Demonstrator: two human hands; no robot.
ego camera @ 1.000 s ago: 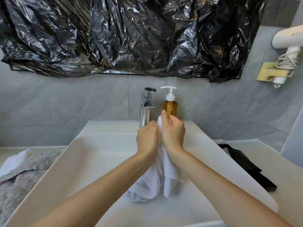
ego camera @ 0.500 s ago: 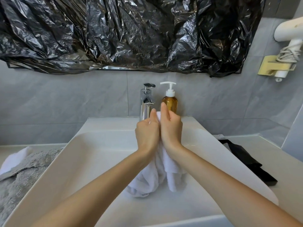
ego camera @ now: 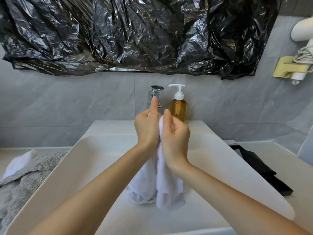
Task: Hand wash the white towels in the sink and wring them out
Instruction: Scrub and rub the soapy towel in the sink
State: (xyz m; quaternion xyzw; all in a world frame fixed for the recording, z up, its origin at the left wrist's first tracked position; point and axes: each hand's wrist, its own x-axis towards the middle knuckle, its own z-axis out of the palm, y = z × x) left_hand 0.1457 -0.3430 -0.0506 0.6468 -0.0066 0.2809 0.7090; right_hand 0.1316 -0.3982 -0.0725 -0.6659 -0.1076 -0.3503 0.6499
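I'm rubbing the limp white cotton towel [ego camera: 162,182] between left hand [ego camera: 147,129] and right hand [ego camera: 175,138], fingers curled round it (wringing comes next, I judge).

Illumination was even and fairly bright, apparently diffuse, with only soft shadows. The black plastic sheet [ego camera: 135,34] carried scattered specular highlights across its creases. The chrome tap [ego camera: 155,97] showed glare. Wide-angle distortion bowed the sink [ego camera: 94,150] edges and frame margins. Focus was adequate centrally; the grey towel [ego camera: 25,180] at left appeared softer.
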